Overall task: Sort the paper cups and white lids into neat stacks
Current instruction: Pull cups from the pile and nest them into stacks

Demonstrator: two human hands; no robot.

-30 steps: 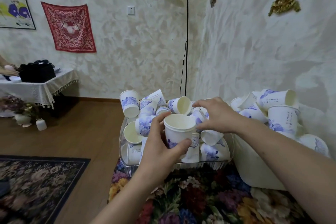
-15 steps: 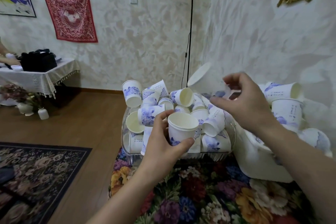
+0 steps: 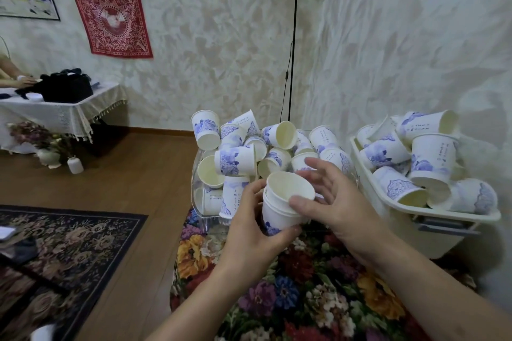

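Floral tablecloth, clear tray & white bin heaped w/ loose cups. Left hand grips the cup stack above the cloth, thumb & fingers curled round it. Right hand, up by the bin 0.5 s ago, now pinches a new cup into the stack, so 1 more sorted. No lids visible now.

The surface is covered by a dark floral cloth. Set on its far edge is a clear tray, piled with loose paper cups. Beside it to the right, a white bin is heaped with more cups.
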